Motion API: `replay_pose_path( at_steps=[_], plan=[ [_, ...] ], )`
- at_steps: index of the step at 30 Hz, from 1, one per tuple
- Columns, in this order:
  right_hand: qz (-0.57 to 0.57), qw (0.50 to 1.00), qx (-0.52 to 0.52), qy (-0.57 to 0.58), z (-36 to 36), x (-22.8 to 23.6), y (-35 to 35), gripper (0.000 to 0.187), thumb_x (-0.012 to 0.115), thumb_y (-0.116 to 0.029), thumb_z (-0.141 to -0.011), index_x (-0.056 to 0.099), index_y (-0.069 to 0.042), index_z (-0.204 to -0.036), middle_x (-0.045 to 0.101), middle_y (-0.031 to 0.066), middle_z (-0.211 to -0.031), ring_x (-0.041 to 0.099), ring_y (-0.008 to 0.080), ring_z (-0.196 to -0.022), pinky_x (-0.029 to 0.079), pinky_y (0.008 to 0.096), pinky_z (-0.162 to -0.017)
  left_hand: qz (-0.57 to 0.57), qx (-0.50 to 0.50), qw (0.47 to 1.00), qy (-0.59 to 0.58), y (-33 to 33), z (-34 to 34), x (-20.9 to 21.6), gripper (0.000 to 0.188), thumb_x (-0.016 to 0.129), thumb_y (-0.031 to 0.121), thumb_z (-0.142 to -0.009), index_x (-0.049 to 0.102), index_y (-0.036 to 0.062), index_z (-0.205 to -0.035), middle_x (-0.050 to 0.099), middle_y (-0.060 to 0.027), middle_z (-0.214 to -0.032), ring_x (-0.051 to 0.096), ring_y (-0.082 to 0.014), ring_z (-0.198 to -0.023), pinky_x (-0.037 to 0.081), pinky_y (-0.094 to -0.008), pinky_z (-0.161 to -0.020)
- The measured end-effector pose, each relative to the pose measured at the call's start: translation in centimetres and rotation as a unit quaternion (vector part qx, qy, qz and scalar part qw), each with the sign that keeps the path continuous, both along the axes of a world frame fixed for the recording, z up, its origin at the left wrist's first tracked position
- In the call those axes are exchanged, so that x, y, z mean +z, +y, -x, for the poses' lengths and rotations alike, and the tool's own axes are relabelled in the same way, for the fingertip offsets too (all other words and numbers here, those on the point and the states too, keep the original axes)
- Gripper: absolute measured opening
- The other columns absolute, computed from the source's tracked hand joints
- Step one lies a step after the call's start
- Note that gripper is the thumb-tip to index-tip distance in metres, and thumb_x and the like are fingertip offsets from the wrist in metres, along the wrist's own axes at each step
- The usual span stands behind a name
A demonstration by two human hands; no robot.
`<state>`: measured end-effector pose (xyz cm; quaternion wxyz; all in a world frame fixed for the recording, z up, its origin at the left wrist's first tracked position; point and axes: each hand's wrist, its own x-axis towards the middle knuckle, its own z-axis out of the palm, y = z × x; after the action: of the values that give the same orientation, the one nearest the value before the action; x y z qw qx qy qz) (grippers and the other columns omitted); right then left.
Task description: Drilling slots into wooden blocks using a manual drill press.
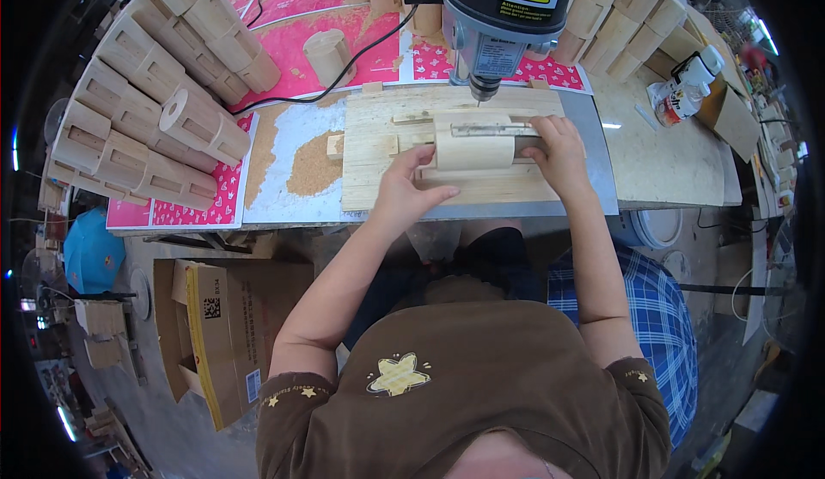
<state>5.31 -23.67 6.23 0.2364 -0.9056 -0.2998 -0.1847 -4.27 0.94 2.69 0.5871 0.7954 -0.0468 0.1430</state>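
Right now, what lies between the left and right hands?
In the head view, a pale wooden cylinder lies on its side between the left hand and the right hand, with a dark grey piece at its right end.

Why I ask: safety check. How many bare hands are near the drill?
2: the left hand by the left end of the wooden block, the right hand at its right end.

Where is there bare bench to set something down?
The tan board at right is bare below the bottles, beside the grey sheet. A narrow pink patch lies free between lone block and left stacks. Under the drill it's crowded: left hand and right hand flank the wooden piece.
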Motion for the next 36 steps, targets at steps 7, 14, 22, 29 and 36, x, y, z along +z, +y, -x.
replay_pose_path(
  at_steps=[7, 14, 22, 29, 36],
  plan=[
    [0.020, 0.997, -0.066, 0.019, -2.3, -0.3, 1.6, 0.057, 0.075, -0.010, -0.063, 0.052, -0.014, -0.115, 0.059, 0.0060, -0.102, 0.053, 0.0274, -0.104, 0.031, 0.0527, -0.100, -0.299, 0.137, 0.944, -0.024, -1.0, -2.6, -1.4, 0.076, 0.083, 0.027, -0.051, 0.055, 0.0072, -0.119, 0.056, -0.0078, -0.094, 0.051, -0.0263, -0.092, 0.034, -0.0398, -0.086],
    [-0.262, 0.958, 0.091, 0.073, -2.5, 0.7, 2.0, 0.059, 0.071, -0.008, -0.071, 0.045, -0.010, -0.124, 0.054, 0.0079, -0.111, 0.048, 0.0249, -0.113, 0.031, 0.0505, -0.101, -0.290, 0.122, 0.946, -0.072, 2.1, -3.3, -3.0, 0.066, 0.081, 0.024, -0.055, 0.058, 0.0085, -0.114, 0.055, -0.0027, -0.080, 0.051, -0.0226, -0.085, 0.032, -0.0389, -0.081],
    [-0.386, 0.915, 0.106, -0.056, -8.6, 17.0, 2.2, 0.025, 0.055, -0.017, -0.091, 0.055, -0.005, -0.112, 0.059, 0.0080, -0.101, 0.055, 0.0127, -0.091, 0.045, 0.0279, -0.078, -0.259, 0.093, 0.953, -0.129, 2.1, -3.8, -2.6, 0.044, 0.080, 0.016, -0.055, 0.064, 0.0078, -0.096, 0.055, -0.0069, -0.072, 0.052, -0.0265, -0.070, 0.041, -0.0377, -0.064],
    [-0.098, 0.959, -0.013, -0.266, -8.5, 16.4, 2.8, 0.019, 0.056, -0.025, -0.087, 0.062, -0.007, -0.089, 0.062, 0.0132, -0.075, 0.061, 0.0257, -0.069, 0.047, 0.0337, -0.062, -0.264, 0.102, 0.953, -0.109, 1.9, -3.6, -2.6, 0.042, 0.080, 0.015, -0.056, 0.065, 0.0077, -0.095, 0.056, -0.0074, -0.072, 0.052, -0.0270, -0.070, 0.041, -0.0377, -0.065],
    [-0.212, 0.965, -0.016, -0.153, 2.4, 10.7, 2.8, 0.013, 0.055, -0.013, -0.086, 0.061, -0.003, -0.079, 0.054, 0.0133, -0.061, 0.054, 0.0295, -0.053, 0.040, 0.0361, -0.050, -0.257, 0.080, 0.960, -0.074, 2.5, -3.8, -3.7, 0.062, 0.080, 0.021, -0.057, 0.059, 0.0092, -0.113, 0.053, -0.0038, -0.077, 0.050, -0.0242, -0.078, 0.036, -0.0379, -0.075]
  ],
)
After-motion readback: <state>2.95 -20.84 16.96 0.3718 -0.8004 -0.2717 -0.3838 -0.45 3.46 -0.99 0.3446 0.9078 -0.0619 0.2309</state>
